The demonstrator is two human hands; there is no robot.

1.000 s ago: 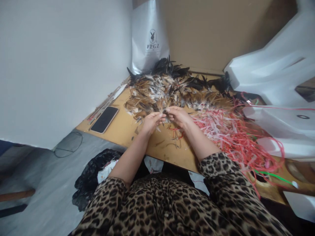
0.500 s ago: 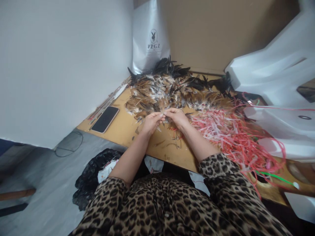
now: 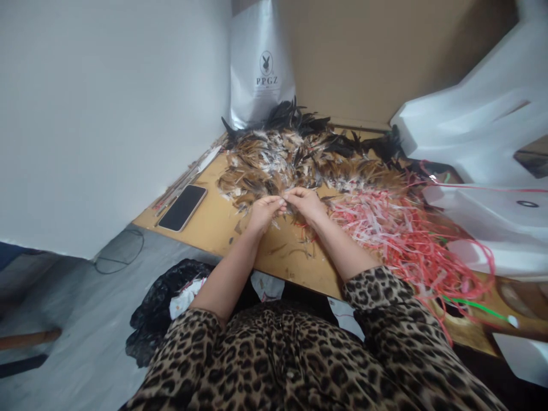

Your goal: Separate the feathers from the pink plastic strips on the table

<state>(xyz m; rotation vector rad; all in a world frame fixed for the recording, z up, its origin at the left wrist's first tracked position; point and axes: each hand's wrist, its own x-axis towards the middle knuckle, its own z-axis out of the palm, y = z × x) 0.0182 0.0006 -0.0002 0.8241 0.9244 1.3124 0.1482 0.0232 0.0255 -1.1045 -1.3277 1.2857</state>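
My left hand (image 3: 264, 212) and my right hand (image 3: 305, 204) meet fingertip to fingertip at the near edge of a big heap of brown, white and black feathers (image 3: 291, 157) on a wooden table (image 3: 214, 222). Both hands are pinched closed on a small tuft of feathers (image 3: 286, 201) held between them; what exactly lies in each pinch is too small to make out. A few loose feathers and red string bits lie on the table just below the hands.
A tangle of pink and red plastic strips (image 3: 398, 234) spreads right of my right arm. A dark phone (image 3: 182, 208) lies at the table's left edge beside thin sticks (image 3: 188, 174). A white bag (image 3: 261, 63) stands behind; white foam blocks (image 3: 479, 131) at right; a black bag (image 3: 160, 302) on the floor.
My hands have drawn slightly closer together and shifted a little toward the feather heap; the pinch on the tuft stays. Nothing else has moved.
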